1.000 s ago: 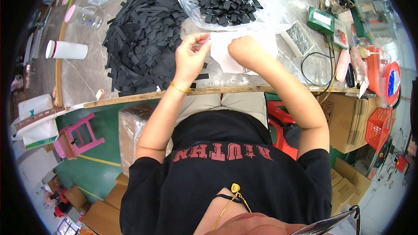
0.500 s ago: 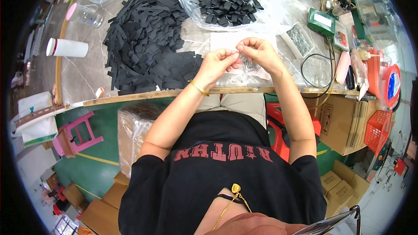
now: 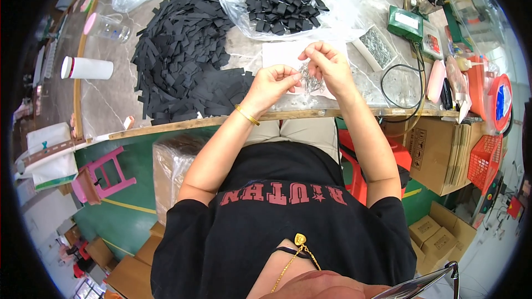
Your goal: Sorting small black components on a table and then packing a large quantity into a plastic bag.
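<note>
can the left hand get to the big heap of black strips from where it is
Probably yes. The left hand is over the table edge right beside the heap of black strips, with nothing between them. Its fingers are pinching small metal bits with the right hand, so it would have to let go first.

small metal pins (image 3: 311,80), heaped, on white sheet (image 3: 285,55)
</note>
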Tool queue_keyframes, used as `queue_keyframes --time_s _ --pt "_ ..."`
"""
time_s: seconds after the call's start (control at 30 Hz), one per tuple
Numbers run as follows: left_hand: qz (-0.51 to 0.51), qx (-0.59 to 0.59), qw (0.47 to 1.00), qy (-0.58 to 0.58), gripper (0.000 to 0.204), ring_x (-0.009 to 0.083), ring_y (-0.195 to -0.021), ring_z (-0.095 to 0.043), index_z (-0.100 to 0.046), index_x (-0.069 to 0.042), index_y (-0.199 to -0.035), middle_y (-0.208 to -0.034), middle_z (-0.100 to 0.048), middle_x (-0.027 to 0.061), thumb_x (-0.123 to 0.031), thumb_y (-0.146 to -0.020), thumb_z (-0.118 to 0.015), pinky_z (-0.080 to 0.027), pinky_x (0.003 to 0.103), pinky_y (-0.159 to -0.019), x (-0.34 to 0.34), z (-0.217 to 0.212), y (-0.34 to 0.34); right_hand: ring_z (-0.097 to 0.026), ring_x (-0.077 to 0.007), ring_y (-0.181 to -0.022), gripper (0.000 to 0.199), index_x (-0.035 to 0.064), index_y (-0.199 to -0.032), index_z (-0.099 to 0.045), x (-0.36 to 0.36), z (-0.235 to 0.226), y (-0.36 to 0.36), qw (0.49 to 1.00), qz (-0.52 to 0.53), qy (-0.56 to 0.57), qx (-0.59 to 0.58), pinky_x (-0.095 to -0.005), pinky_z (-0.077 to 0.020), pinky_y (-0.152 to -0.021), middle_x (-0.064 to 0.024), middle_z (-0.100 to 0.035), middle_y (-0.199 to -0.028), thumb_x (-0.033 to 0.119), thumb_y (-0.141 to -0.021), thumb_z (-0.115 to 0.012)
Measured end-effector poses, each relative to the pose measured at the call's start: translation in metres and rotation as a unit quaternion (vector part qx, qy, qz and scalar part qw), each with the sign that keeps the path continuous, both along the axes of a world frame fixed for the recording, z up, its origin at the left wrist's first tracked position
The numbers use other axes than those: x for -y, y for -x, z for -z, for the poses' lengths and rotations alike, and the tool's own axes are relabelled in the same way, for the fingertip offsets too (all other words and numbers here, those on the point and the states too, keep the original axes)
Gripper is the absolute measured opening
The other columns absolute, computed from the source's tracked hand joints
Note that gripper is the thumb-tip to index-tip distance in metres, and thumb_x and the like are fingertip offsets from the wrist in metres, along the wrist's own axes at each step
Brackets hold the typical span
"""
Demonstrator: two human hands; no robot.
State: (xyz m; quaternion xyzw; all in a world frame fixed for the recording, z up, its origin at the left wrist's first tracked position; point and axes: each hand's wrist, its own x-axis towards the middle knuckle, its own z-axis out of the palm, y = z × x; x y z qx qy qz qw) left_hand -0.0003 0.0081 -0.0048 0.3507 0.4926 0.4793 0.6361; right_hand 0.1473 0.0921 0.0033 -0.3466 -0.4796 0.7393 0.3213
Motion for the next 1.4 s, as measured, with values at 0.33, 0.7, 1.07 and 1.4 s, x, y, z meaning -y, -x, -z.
queue_keyframes --time_s 0.33,0.7,1.07,1.4 --pt "-0.022 0.193 0.977 0.094 0.013 0.0069 -0.063 -0.052 -0.06 -0.001 -0.09 -0.078 -0.06 0.004 -0.012 -0.083 -0.057 -0.039 0.017 -0.054 -0.001 -0.003 0.009 -0.056 -0.0145 -0.057 0.01 0.0049 -0.081 -0.06 0.019 -0.017 0.003 0.805 0.119 -0.546 0.199 -0.0242 -0.0435 -0.05 -0.0045 -0.06 -0.074 0.005 -0.071 -0.063" --pt "0.012 0.336 0.937 0.097 0.01 0.0067 -0.064 -0.05 -0.058 0.001 -0.087 -0.079 -0.059 0.0058 -0.008 -0.083 -0.056 -0.037 0.015 -0.051 0.005 0.0 0.012 -0.06 -0.0225 -0.062 0.017 0.0035 -0.083 -0.059 0.032 -0.009 0.0 0.771 0.083 -0.615 0.147 -0.0291 -0.0479 -0.054 -0.0084 -0.062 -0.073 -0.001 -0.066 -0.062" --pt "-0.024 0.237 0.97 0.054 0.011 0.0054 -0.063 -0.049 -0.06 0.0 -0.087 -0.077 -0.06 0.0038 -0.009 -0.082 -0.058 -0.038 0.015 -0.055 0.009 0.003 0.01 -0.06 -0.0207 -0.064 0.016 0.0028 -0.082 -0.06 0.039 -0.012 -0.002 0.77 0.085 -0.611 0.165 -0.0279 -0.0481 -0.054 -0.0083 -0.061 -0.079 -0.001 -0.066 -0.062" --pt "-0.047 0.01 0.998 -0.047 0.011 0.0056 -0.073 -0.053 -0.06 -0.001 -0.088 -0.08 -0.06 0.0008 -0.009 -0.081 -0.059 -0.043 0.019 -0.066 0.015 -0.007 0.003 -0.057 -0.0145 -0.058 0.013 0.0022 -0.084 -0.063 0.051 -0.01 -0.006 0.854 0.071 -0.488 0.165 -0.023 -0.0442 -0.051 -0.0074 -0.058 -0.078 0.0 -0.071 -0.062"
